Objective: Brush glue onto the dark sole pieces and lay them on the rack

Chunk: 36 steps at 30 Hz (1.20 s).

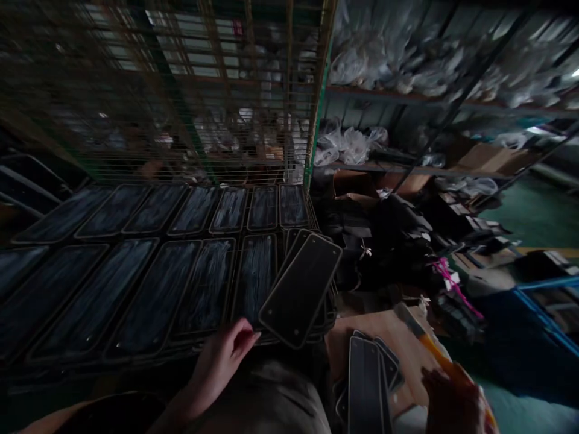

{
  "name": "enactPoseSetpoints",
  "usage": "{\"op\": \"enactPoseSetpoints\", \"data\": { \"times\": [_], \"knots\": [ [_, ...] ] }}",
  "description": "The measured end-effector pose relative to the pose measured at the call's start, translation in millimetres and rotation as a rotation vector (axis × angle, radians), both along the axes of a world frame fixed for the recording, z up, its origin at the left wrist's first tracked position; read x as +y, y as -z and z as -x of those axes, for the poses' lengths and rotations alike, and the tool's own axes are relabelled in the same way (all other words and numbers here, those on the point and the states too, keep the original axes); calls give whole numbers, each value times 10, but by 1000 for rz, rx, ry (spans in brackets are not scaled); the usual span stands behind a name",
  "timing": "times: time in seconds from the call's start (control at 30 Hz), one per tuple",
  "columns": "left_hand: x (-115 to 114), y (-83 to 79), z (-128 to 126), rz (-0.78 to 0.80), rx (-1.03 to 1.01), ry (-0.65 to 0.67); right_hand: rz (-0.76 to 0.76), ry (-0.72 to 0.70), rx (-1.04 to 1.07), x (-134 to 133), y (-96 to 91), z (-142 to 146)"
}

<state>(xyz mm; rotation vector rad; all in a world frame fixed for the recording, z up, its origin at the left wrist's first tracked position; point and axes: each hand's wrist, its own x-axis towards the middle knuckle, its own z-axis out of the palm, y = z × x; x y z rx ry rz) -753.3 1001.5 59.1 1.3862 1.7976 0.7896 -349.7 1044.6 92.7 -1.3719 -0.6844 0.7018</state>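
Observation:
My left hand [228, 351] is by the lower left corner of a dark, rounded rectangular panel [302, 290]. Its fingers curl loosely, with a gap between thumb and forefinger and nothing visible inside. Tilted, the panel overlaps another at the right end of a rack covered with rows of similar panels [156, 298], many bearing whitish streaks. At the lower right, my right hand [455, 398], dark and blurred, is closed around a paintbrush [436, 352] with an orange handle. Left of that hand, several smaller dark panels [364, 380] lie stacked on a brown board [402, 343].
A wire-mesh fence [253, 114] with green posts rises behind the rack. Shelves at the right hold clear plastic bags [355, 144] and a cardboard box [488, 158]. Black bundles [346, 223] crowd the floor beyond the board, beside a blue bin [525, 337].

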Motion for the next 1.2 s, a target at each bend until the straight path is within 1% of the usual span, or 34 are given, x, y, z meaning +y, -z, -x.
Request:
{"op": "enactPoseSetpoints", "data": {
  "times": [0.03, 0.07, 0.13, 0.2, 0.3, 0.4, 0.5, 0.57, 0.63, 0.7, 0.77, 0.83, 0.93, 1.03, 1.2],
  "knots": [
    [74, -13, 37, -92, 78, 2, -16, -43, 12, 105, -154, 280],
    [156, -24, 54, -155, 131, 13, -41, -94, -33, 215, -284, 549],
    [324, -38, 44, -216, 210, 46, -68, -176, -204, 432, -459, 1005],
    [459, -41, 6, -222, 287, 88, -101, -259, -432, 615, -527, 1306],
    [569, -23, -18, -176, 354, 118, -123, -357, -714, 798, -531, 1518],
    [612, 6, 22, -165, 366, 86, -135, -402, -810, 889, -532, 1602],
    [636, 27, 74, -129, 247, 84, -141, -404, -879, 922, -572, 1667],
    [639, 41, 93, -131, 90, 92, -146, -394, -946, 922, -615, 1710],
    [626, 60, 102, -135, -135, 67, -158, -381, -1000, 918, -656, 1746],
    [606, 83, 106, -58, -397, 8, -169, -387, -1026, 922, -677, 1771],
    [588, 100, 109, 45, -570, -55, -170, -418, -1052, 950, -670, 1777],
    [574, 104, 111, 68, -616, -88, -158, -474, -1104, 1000, -640, 1761],
    [549, 90, 111, 17, -671, -81, -145, -547, -1209, 1088, -589, 1704],
    [506, 81, 116, -16, -750, -82, -167, -562, -1241, 1143, -569, 1647],
    [411, 106, 123, -42, -686, -126, -151, -593, -1294, 1147, -573, 1645]
  ]
}}
